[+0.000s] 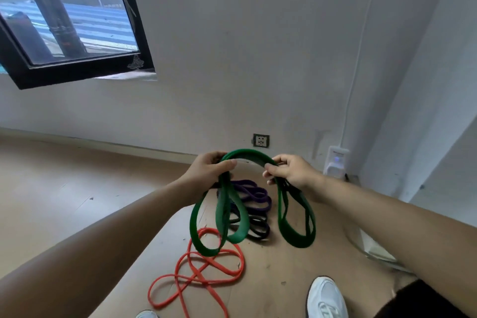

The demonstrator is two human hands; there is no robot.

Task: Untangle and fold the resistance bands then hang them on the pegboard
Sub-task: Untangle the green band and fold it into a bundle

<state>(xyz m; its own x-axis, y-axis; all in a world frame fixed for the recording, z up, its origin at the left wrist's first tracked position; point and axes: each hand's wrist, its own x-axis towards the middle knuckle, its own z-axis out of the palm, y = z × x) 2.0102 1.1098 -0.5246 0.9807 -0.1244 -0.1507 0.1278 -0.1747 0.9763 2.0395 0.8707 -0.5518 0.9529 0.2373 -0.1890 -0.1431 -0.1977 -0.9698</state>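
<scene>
Two grips grasp one green band point(245, 156): the left grip point(209, 170) and the right grip point(286, 171) each curl fingers and thumb round its top arc, which spans between them. Its loops dangle below both grips. Beneath them on the floor point(77, 188) lie a purple band point(254, 191) and a black band point(259, 230), and an orange band point(206, 273) lies lower still, under the left grip.

green band point(233, 217): matt rubber | orange band point(206, 273): smooth rubber | floor point(77, 188): matt wood-look | wall point(258, 59): matt paint

Bare forearms point(134, 224), white sneakers point(325, 294) (laced), dark garment point(428, 302)
</scene>
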